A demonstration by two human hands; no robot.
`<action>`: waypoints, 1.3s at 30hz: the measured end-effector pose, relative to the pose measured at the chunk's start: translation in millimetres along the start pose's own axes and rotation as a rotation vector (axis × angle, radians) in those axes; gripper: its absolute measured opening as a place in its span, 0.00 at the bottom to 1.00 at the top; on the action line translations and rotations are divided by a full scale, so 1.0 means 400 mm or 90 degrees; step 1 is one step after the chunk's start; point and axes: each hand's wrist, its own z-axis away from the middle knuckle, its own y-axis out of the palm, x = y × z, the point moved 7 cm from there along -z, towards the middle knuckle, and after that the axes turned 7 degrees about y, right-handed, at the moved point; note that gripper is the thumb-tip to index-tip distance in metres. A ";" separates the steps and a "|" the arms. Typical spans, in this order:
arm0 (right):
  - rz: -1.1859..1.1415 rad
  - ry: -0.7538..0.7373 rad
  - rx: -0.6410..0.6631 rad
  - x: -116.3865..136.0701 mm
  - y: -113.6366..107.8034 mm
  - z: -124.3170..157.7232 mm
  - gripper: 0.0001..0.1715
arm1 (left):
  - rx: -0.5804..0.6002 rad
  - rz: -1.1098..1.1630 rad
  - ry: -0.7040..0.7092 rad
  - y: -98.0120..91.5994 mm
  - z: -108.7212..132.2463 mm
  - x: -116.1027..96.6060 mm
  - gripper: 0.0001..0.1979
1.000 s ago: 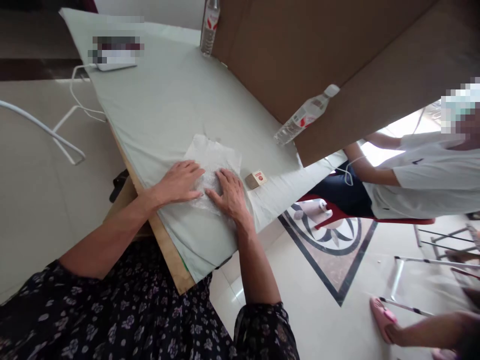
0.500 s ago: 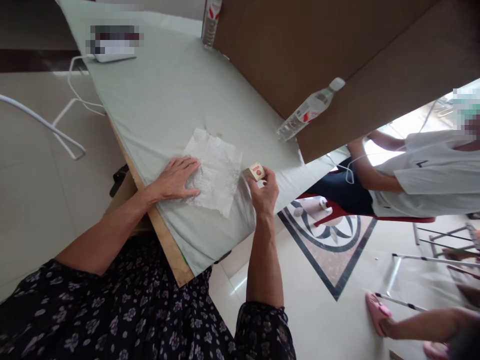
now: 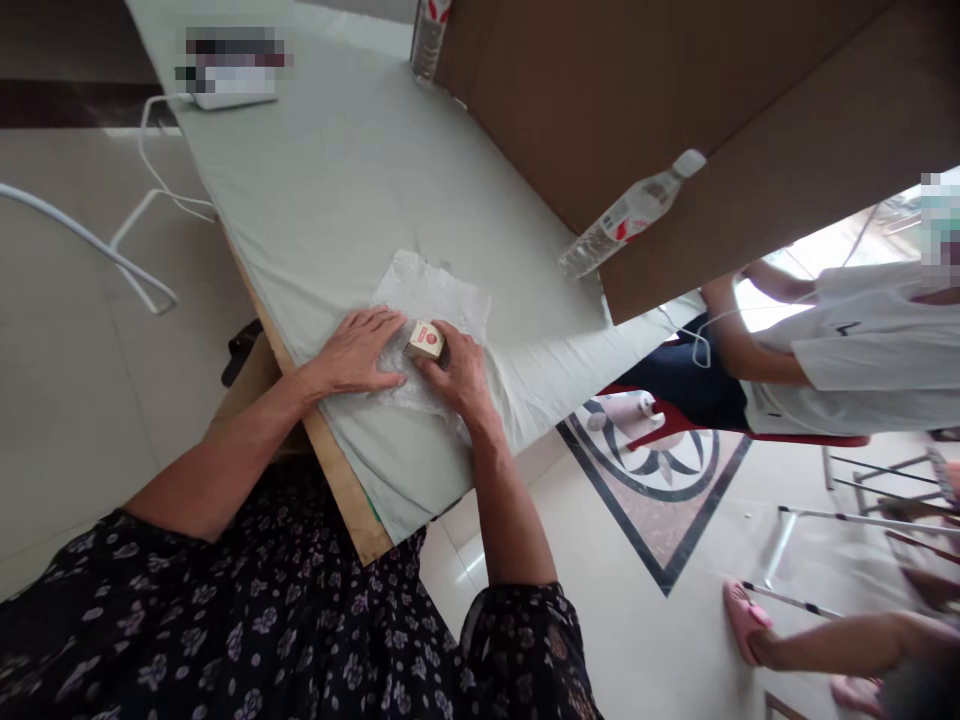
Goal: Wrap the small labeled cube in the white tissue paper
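A sheet of clear bubble wrap (image 3: 439, 300) lies on the table's pale green cloth (image 3: 352, 190). My left hand (image 3: 360, 352) rests flat on its near left part, fingers stretched out. My right hand (image 3: 456, 368) pinches a small tan box with a red round mark (image 3: 425, 340) and holds it down on the middle of the wrap, right beside my left fingertips.
Tall brown cardboard panels (image 3: 637, 110) stand along the table's far side, with a plastic water bottle (image 3: 630, 215) lying against them and another bottle (image 3: 427, 35) at the back. A white device with a cable (image 3: 225, 95) sits far left. Another person in white (image 3: 840, 350) sits to the right.
My right hand lifted off the wrap, picked up the small box from the cloth at the right, and brought it left onto the bubble wrap. My left hand stayed in place.
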 end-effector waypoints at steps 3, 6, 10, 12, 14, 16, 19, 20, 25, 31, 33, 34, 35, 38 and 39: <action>0.011 -0.006 0.017 -0.001 -0.009 -0.001 0.33 | 0.009 -0.004 0.003 -0.001 0.000 -0.002 0.46; 0.024 -0.031 0.037 0.003 -0.020 -0.007 0.31 | 0.013 -0.003 0.012 -0.005 0.001 -0.007 0.46; 0.037 -0.036 0.054 0.006 -0.017 -0.016 0.31 | 0.010 -0.003 0.013 -0.006 0.001 -0.006 0.45; 0.033 -0.027 0.043 0.004 -0.013 -0.017 0.32 | 0.014 -0.002 0.011 -0.004 -0.001 -0.004 0.45; 0.017 -0.028 0.021 0.003 -0.016 -0.009 0.35 | 0.017 0.005 0.014 -0.005 -0.003 -0.003 0.46; -0.008 -0.036 -0.025 0.003 -0.038 0.017 0.38 | 0.005 0.026 0.018 -0.013 -0.001 -0.001 0.46; -0.035 -0.060 -0.093 0.013 -0.096 0.091 0.37 | -0.038 0.074 0.025 -0.042 0.019 0.007 0.44; -0.035 -0.081 -0.085 0.024 -0.107 0.120 0.35 | -0.052 0.087 0.031 -0.051 0.031 0.010 0.43; 0.084 -0.149 0.008 0.078 -0.080 0.222 0.28 | -0.054 0.078 0.054 -0.070 0.100 0.007 0.40; 0.082 -0.103 -0.089 0.079 -0.053 0.171 0.12 | -0.025 0.022 0.102 -0.064 0.114 -0.058 0.37; 0.039 -0.074 -0.118 0.071 -0.068 0.147 0.12 | -0.051 0.019 0.094 -0.072 0.092 -0.074 0.31; 0.019 -0.055 -0.126 0.066 -0.076 0.136 0.12 | -0.075 0.026 0.082 -0.079 0.078 -0.078 0.26; -0.001 -0.037 -0.130 0.060 -0.084 0.127 0.12 | -0.102 0.039 0.066 -0.086 0.062 -0.081 0.20; -0.075 0.016 -0.145 0.039 -0.106 0.101 0.11 | -0.177 0.124 0.002 -0.105 0.017 -0.075 0.08; -0.107 0.029 -0.153 0.031 -0.112 0.092 0.11 | -0.192 0.163 -0.015 -0.107 0.002 -0.071 0.07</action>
